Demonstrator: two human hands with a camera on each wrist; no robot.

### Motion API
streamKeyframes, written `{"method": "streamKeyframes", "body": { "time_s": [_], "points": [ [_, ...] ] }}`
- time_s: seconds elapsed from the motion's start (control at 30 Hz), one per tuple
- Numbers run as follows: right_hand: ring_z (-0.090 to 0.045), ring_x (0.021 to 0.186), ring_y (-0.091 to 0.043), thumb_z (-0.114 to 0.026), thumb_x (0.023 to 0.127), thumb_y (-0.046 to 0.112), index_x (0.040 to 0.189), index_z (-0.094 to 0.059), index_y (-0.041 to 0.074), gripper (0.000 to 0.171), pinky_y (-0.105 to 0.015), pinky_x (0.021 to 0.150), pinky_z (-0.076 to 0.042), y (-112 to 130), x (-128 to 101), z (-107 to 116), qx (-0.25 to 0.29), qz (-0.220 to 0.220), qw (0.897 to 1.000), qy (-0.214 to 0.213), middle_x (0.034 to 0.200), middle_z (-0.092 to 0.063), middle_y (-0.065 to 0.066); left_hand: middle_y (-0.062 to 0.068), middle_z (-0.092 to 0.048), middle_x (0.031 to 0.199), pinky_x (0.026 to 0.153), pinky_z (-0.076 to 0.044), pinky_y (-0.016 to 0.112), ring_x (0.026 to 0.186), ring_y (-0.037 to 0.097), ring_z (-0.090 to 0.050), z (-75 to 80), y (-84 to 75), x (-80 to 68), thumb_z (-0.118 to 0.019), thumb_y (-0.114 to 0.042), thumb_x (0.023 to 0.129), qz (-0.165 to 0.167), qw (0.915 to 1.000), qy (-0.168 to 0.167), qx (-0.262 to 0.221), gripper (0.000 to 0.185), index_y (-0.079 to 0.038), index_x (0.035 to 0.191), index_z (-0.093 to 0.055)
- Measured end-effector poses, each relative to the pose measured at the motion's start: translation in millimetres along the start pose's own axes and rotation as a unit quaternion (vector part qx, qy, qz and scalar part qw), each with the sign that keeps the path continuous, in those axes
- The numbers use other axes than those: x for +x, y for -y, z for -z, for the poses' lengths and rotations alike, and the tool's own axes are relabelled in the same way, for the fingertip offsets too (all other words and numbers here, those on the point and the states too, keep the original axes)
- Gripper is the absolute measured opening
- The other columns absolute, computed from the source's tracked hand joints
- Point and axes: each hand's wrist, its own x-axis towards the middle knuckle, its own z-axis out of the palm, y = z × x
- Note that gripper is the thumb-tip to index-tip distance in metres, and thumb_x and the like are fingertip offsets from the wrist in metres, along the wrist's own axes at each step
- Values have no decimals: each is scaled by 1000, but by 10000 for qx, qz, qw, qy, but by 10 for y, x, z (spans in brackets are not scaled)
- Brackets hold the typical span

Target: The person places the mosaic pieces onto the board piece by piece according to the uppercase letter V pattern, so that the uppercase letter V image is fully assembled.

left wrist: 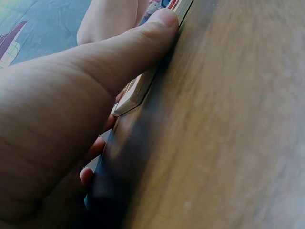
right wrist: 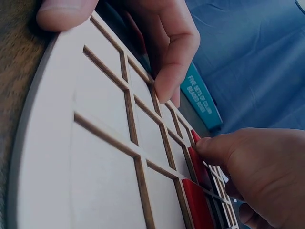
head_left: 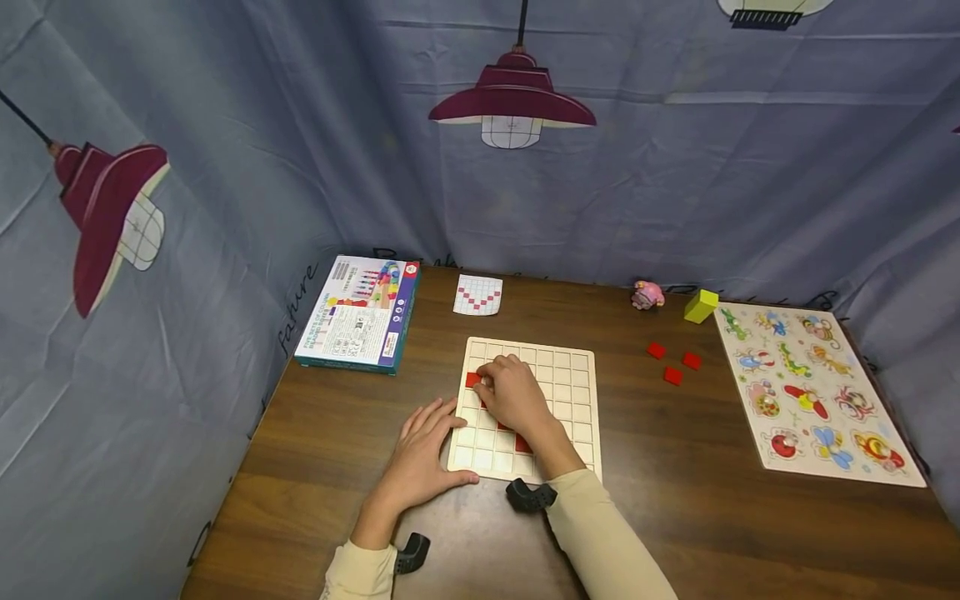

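Observation:
A pale wooden grid board [head_left: 572, 392] lies on the table, with several red square tiles [head_left: 522, 444] stepping diagonally across its cells. My left hand [head_left: 422, 460] lies at its near-left corner, thumb along the front edge and fingertips at the left edge, fingers spread. Over the left part of the grid, my right hand [head_left: 517, 398] bends its fingers at a red tile [head_left: 472, 379] near the left edge. In the right wrist view the right thumb [right wrist: 214, 149] meets a red tile's edge; its other fingertips are mostly hidden behind it.
Several loose red tiles [head_left: 672, 377] lie right of the board. Behind it is a pattern card [head_left: 477, 295]; a boxed set [head_left: 356, 312] sits back left. Farther right are a pink figurine [head_left: 647, 295], a yellow-green block [head_left: 701, 306] and an insect puzzle board [head_left: 817, 392].

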Motion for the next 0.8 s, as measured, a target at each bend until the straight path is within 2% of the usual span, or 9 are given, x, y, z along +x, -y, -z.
{"method": "streamKeyframes", "body": {
  "time_s": [0.27,0.4,0.47,0.57,0.7,0.8],
  "points": [
    [-49,77,-14,-78,91,26,111,-77,10,26,-34,76,-45,-21,-30,24,66,16,10000,50,80,-62,4,4,-41,163,126,-19,58,155,31,-30,-9,4,-2,-87,-59,70,2,10000,-14,-93,80,-16,132,-60],
    [-50,82,-15,-78,91,28,120,-74,10,34,-35,78,-46,-160,-164,115,508,-119,9986,-99,87,-63,4,4,-41,163,127,-19,57,155,30,-29,-25,3,2,-86,-60,70,-2,10000,-11,-78,80,-17,132,-60],
    [-50,82,-16,-78,91,26,121,-73,9,35,-38,83,-48,-293,-269,178,819,-247,9958,-314,88,-63,2,4,-41,163,127,-18,57,155,30,-30,-35,4,-1,-86,-61,70,8,9999,-14,-102,80,-18,132,-60],
    [-50,81,-17,-79,90,21,119,-73,6,33,-37,80,-48,-559,-445,279,1138,-422,9895,-788,88,-63,-2,4,-41,163,127,-18,57,155,29,-29,-36,8,-15,-86,-61,69,46,9999,-19,-149,80,-18,131,-60],
    [-51,79,-20,-83,86,16,116,-73,2,34,-35,71,-43,-982,-688,420,1125,-698,9804,-1456,87,-63,-7,4,-41,163,127,-16,57,155,29,-28,-30,13,-22,-87,-60,70,72,9998,-7,-176,80,-18,132,-60],
    [-54,82,-24,-84,85,15,117,-72,1,37,-38,74,-43,-1305,-891,509,974,-1039,9729,-1819,88,-64,-11,4,-41,163,127,-17,57,155,29,-29,-34,12,-17,-87,-60,69,58,9998,-35,-167,80,-18,132,-59]
  ]
}}
